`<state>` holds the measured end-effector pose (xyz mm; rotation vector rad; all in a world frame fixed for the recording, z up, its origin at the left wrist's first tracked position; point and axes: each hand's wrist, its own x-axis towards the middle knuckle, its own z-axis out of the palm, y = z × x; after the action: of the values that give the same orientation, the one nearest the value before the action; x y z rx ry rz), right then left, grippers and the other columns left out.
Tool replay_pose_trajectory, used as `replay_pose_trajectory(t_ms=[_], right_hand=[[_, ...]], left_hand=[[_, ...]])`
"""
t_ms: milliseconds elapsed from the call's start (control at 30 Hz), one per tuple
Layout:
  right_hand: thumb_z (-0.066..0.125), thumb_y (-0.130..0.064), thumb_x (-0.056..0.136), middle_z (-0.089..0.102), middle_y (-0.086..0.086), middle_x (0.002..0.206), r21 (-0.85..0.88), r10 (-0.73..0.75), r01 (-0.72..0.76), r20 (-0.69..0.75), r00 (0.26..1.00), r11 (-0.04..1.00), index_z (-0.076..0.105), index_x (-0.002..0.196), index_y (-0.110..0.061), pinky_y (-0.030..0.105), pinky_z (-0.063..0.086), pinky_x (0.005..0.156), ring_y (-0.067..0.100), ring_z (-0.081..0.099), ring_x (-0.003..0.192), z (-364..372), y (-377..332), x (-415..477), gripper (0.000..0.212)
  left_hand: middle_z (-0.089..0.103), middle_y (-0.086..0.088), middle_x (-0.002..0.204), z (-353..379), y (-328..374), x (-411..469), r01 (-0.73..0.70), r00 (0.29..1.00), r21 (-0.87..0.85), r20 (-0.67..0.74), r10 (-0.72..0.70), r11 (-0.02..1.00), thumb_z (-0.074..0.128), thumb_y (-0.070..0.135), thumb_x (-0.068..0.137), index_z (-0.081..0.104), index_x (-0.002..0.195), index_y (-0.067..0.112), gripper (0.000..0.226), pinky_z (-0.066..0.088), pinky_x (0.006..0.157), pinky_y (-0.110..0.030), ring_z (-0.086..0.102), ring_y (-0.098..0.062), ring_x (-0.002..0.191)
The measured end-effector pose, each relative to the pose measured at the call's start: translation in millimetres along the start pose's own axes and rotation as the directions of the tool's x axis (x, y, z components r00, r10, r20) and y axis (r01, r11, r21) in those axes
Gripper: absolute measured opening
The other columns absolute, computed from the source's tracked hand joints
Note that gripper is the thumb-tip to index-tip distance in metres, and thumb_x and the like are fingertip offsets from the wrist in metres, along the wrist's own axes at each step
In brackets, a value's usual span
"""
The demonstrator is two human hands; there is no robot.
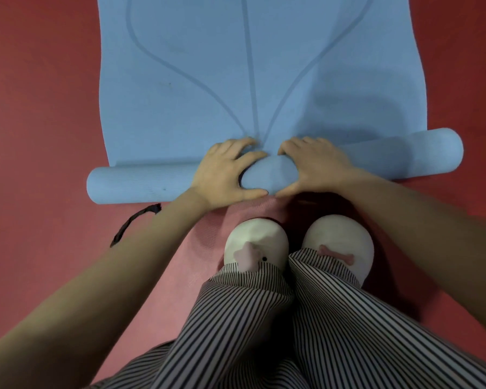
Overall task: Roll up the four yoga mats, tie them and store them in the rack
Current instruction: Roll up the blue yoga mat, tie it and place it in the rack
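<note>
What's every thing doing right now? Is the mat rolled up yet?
blue mat: partly rolled, the rest flat.
left hand: curled over the roll's middle.
right hand: curled over the roll's middle.
black strap: loose on the floor, tied round nothing.
pink mat: flat, under the feet.

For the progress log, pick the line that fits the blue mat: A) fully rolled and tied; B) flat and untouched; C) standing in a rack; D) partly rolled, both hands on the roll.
D: the blue mat is rolled only at its near end, the rest lies flat, and the left hand and right hand both grip the roll's middle.
</note>
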<state>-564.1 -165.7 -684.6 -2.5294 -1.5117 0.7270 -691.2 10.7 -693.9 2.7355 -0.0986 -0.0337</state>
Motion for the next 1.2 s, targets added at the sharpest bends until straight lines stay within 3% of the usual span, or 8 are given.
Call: replay_pose_trajectory(t_ms=[167,367,567,767,900,967,1133,1200], right_hand=[[0.076,-0.061,0.061,0.054,-0.005,0.094,0.127,0.027,-0.041,0.107,0.994,0.991,0.049,0.105,-0.02,0.032,0.031,0.069,0.023,0.054,0.092,-14,5,14,0.066],[0.076,-0.06,0.062,0.058,-0.006,0.095,0.203,0.125,-0.189,0.293,0.948,0.961,0.05,0.107,-0.026,0.032,0.039,0.073,0.019,0.054,0.088,-27,9,27,0.061],[0.077,-0.051,0.067,0.055,-0.008,0.086,0.342,0.04,-0.229,0.48,0.877,0.912,0.051,0.092,-0.024,0.032,0.038,0.068,0.018,0.053,0.085,-12,5,14,0.045],[0.072,-0.063,0.063,0.058,-0.011,0.092,0.251,0.095,-0.167,0.276,0.956,0.953,0.059,0.101,-0.031,0.031,0.037,0.075,0.016,0.053,0.091,-9,3,2,0.052],[0.045,-0.079,0.062,0.061,0.003,0.111,0.062,-0.09,0.09,0.007,0.996,0.994,0.058,0.117,-0.015,0.033,0.033,0.083,0.026,0.055,0.102,-4,-1,-12,0.085],[0.051,-0.079,0.058,0.062,0.009,0.108,-0.03,-0.139,0.138,-0.053,0.989,0.99,0.058,0.114,-0.007,0.038,0.04,0.082,0.03,0.058,0.096,7,-5,-20,0.091],[0.068,-0.069,0.062,0.053,0.0,0.113,-0.005,-0.047,0.047,0.083,0.995,0.999,0.047,0.112,-0.018,0.035,0.032,0.087,0.022,0.049,0.106,0,-7,-13,0.074],[0.071,-0.066,0.061,0.052,-0.004,0.109,0.055,-0.027,0.021,0.103,0.994,0.998,0.046,0.108,-0.022,0.033,0.032,0.084,0.019,0.049,0.104,-5,-7,-10,0.069]], left_hand=[[0.066,-0.005,0.107,2,3,1,0.081,0.992,0.126,0.09,-0.093,0.989,0.038,0.088,0.058,0.057,0.129,0.018,0.101,0.047,0.08,-0.04,0.062,-0.033,0.089],[0.063,0.003,0.102,-17,-4,25,0.21,0.927,0.041,0.308,-0.212,0.977,0.035,0.091,0.048,0.054,0.128,0.033,0.101,0.036,0.077,-0.026,0.059,-0.023,0.091],[0.067,0.015,0.104,-10,3,10,0.257,0.88,-0.119,0.439,-0.182,0.959,0.046,0.088,0.048,0.057,0.118,0.043,0.085,0.046,0.087,-0.032,0.061,-0.013,0.1],[0.066,0.02,0.104,-9,1,14,0.34,0.823,-0.174,0.53,-0.204,0.924,0.06,0.081,0.05,0.057,0.116,0.047,0.074,0.045,0.091,-0.03,0.059,-0.007,0.101],[0.067,0.02,0.098,-14,-7,26,0.459,0.745,-0.291,0.64,-0.185,0.84,0.071,0.069,0.053,0.065,0.109,0.04,0.064,0.048,0.09,-0.027,0.062,-0.003,0.095],[0.067,0.019,0.1,-15,-8,30,0.474,0.735,-0.32,0.657,-0.168,0.82,0.076,0.063,0.057,0.065,0.111,0.037,0.06,0.047,0.09,-0.025,0.062,-0.003,0.096],[0.065,0.017,0.109,-15,-4,28,0.403,0.751,-0.21,0.632,-0.191,0.891,0.066,0.073,0.057,0.059,0.118,0.04,0.07,0.043,0.09,-0.025,0.058,-0.009,0.104],[0.069,0.011,0.103,-16,-1,23,0.288,0.842,-0.102,0.501,-0.201,0.952,0.051,0.084,0.053,0.062,0.116,0.037,0.08,0.041,0.084,-0.027,0.062,-0.015,0.097]])
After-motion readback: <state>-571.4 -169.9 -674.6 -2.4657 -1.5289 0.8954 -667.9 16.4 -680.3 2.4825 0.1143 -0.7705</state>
